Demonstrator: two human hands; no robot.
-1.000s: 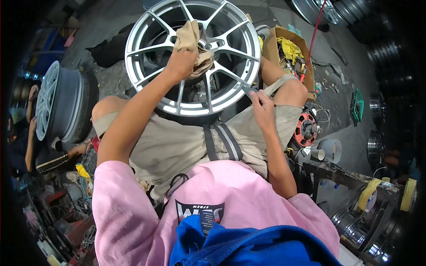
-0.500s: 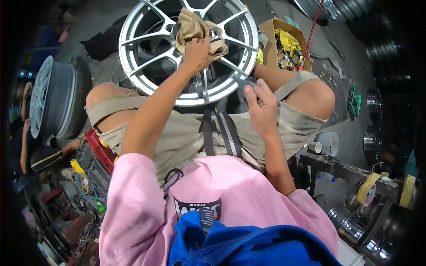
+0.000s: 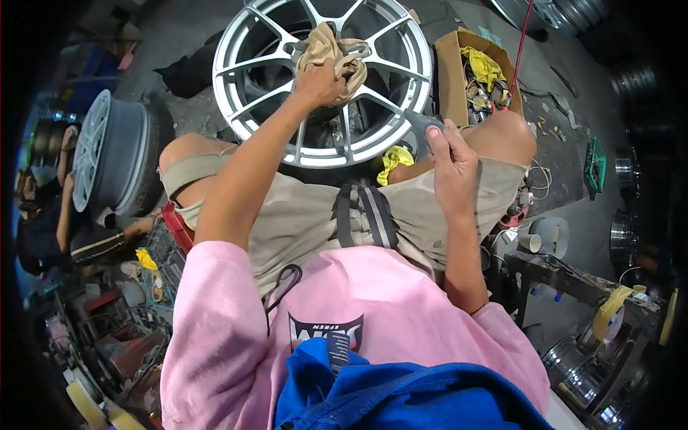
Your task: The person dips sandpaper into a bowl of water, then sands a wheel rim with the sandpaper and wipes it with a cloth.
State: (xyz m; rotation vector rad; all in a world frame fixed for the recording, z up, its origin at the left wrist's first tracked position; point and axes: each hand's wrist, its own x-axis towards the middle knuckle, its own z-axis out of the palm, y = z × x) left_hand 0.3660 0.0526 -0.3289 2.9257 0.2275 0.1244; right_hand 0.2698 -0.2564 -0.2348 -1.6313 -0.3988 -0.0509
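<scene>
Grey floor [image 3: 577,208] | left hand [image 3: 319,83] clamped on tan cloth [image 3: 321,46], bunched, I judge, for grip, over silver spoked metal wheel [image 3: 390,67] | right hand [image 3: 453,154] pinching flat grey sheet [image 3: 418,126] by wheel

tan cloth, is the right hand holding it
No, the left hand holds the tan cloth over the wheel; the right hand holds a grey piece.

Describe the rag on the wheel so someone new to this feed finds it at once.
Start with the large silver multi-spoke wheel at the top centre of the view. Over its middle, the left hand grips a crumpled rag. It is tan, unlike the bright yellow bundle just below the wheel and the second yellow bundle in the cardboard box.
</scene>
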